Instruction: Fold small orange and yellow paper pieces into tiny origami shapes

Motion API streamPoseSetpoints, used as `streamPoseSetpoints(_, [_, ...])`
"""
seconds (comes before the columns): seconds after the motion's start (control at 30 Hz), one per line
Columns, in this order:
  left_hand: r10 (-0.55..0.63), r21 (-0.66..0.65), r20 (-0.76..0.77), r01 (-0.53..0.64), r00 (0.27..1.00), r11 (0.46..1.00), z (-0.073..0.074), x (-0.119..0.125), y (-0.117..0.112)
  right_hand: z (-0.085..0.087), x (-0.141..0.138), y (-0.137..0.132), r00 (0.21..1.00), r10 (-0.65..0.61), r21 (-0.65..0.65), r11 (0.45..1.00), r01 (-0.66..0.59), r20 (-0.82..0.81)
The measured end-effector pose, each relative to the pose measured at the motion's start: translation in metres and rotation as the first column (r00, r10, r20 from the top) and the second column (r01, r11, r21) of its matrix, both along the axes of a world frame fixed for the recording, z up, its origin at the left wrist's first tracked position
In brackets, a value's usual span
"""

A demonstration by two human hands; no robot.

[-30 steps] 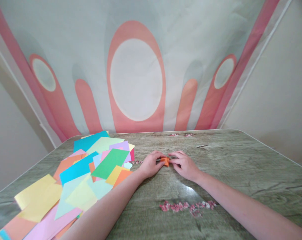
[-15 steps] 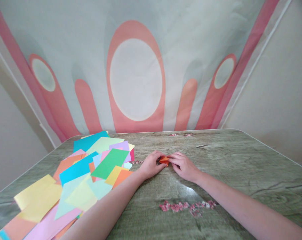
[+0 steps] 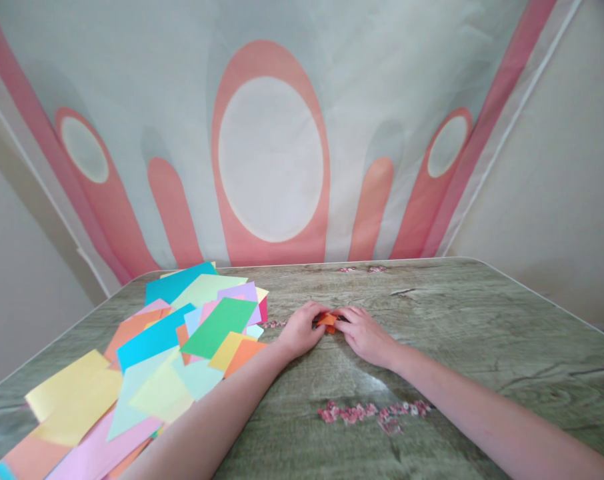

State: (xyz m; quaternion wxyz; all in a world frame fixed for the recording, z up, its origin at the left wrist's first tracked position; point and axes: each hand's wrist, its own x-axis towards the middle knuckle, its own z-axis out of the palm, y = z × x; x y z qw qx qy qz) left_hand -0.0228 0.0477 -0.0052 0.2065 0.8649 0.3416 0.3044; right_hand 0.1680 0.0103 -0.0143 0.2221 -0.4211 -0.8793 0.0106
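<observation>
A small folded piece of orange paper (image 3: 327, 321) lies low over the table, between my two hands. My left hand (image 3: 303, 329) grips its left side, thumb in front and fingers curled behind. From the right, my right hand (image 3: 365, 335) has its fingertips closed on the paper's other edge. Parts of the folds are hidden behind the fingers, so the exact folded shape cannot be made out.
Sheets of coloured paper (image 3: 222, 327) lie overlapping in a loose pile across the left of the wood-patterned table (image 3: 482, 320). Behind the table's far edge hangs a pink and grey printed cloth (image 3: 272, 253). Pink flower prints mark the tabletop.
Both hands stay at the same spot. The fingers of my right hand have shifted slightly on the orange paper, and its visible folded faces look a little different.
</observation>
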Motion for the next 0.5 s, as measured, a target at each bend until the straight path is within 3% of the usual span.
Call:
streamPoseSetpoints(0.3, [0.003, 0.022, -0.005, -0.003, 1.0, 1.0, -0.0034, -0.0005, -0.0004, -0.004, 0.0055, 0.0061, 0.932, -0.055, -0.098, 0.995, 0.021, -0.357])
streamPoseSetpoints(0.5, [0.054, -0.015, -0.009, -0.054, 0.998, 0.998, -0.0045, 0.0016, 0.0018, -0.0062, 0.006, 0.0093, 0.892, -0.122, -0.207, 0.978, 0.033, -0.435])
